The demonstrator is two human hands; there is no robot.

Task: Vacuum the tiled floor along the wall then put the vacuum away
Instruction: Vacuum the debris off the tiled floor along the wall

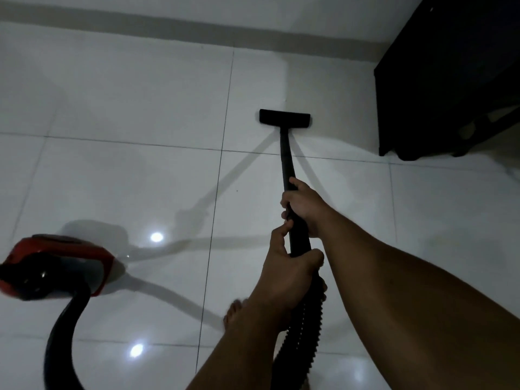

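Note:
A black vacuum wand [286, 156] runs from my hands down to a flat black floor head [284, 117] resting on the glossy white tiled floor [135, 178], short of the grey skirting along the wall [168, 21]. My right hand [302, 205] grips the wand higher up. My left hand [287, 273] grips it lower, where the ribbed black hose [302, 333] begins. The red and black canister vacuum body [53, 266] sits on the floor at the lower left, its hose curving off the bottom edge.
A dark cabinet [450, 80] stands at the upper right against the wall, close to the floor head's right side. My bare foot [235, 309] stands on the tiles behind my left forearm. Ceiling lights reflect in the tiles.

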